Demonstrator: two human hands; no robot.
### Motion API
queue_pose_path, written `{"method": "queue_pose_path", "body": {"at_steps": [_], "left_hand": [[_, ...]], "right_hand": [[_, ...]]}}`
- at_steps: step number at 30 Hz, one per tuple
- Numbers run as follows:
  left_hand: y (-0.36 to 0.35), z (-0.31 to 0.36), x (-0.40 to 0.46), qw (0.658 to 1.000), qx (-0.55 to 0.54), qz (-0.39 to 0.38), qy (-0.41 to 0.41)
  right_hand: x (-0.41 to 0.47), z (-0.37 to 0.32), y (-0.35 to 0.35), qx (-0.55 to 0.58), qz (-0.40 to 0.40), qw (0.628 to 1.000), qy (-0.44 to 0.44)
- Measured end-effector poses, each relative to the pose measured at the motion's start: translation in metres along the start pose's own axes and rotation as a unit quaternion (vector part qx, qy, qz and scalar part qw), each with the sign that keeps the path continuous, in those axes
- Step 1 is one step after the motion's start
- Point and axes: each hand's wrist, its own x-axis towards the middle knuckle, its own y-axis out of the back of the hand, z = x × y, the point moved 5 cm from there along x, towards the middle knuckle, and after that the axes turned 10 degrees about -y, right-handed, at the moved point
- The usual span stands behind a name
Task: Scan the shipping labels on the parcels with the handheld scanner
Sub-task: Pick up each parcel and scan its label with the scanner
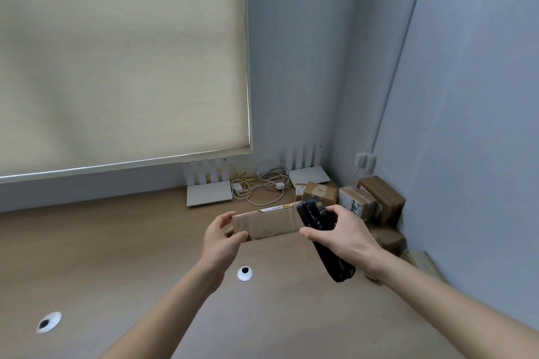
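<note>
Leftmost, I see a white cable grommet (49,322) set into the brown desk (116,242), near the front edge, with a second grommet (245,273) farther right, just below the hands. Above them a cream roller blind (116,52) fills the far left wall.

Moving right, the left hand (223,234) grips the left end of a long cardboard parcel (267,223), thumb on the near face and fingers curled over the top. I hold the parcel level above the desk, and a white shipping label (275,208) with a yellow mark runs along its far top edge (the print is too small for me to read).

Behind it, against the far wall, stand two white routers (208,188) with upright antennas, and a tangle of white and yellow cables (262,183) lies between them.

At the parcel's right end, the right hand (342,234) is wrapped around the black handheld scanner (322,239); its head sits against the top right end of the parcel, close to the label, while the handle slants down toward the near right.

Farthest right, more brown parcels (364,201) are heaped in the corner where the desk meets the grey walls, and a small white socket box (365,161) is mounted above them.
</note>
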Motion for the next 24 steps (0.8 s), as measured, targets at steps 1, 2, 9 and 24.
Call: {"method": "queue_pose_path", "body": {"at_steps": [1, 2, 9, 24], "left_hand": [[-0.001, 0.007, -0.011, 1.0, -0.009, 0.003, -0.007], [-0.003, 0.013, -0.022, 1.0, -0.02, 0.007, -0.012], [-0.003, 0.042, -0.097, 0.993, -0.05, 0.107, -0.028], [0.011, 0.082, -0.183, 0.99, -0.134, 0.038, 0.02]], "right_hand": [[-0.009, 0.002, 0.005, 0.004, -0.002, 1.0, 0.002], [-0.018, 0.004, 0.011, 0.007, -0.004, 1.0, 0.006], [-0.083, 0.016, 0.056, -0.035, -0.023, 0.998, 0.047], [-0.164, 0.015, 0.094, -0.028, -0.005, 0.996, 0.09]]}}
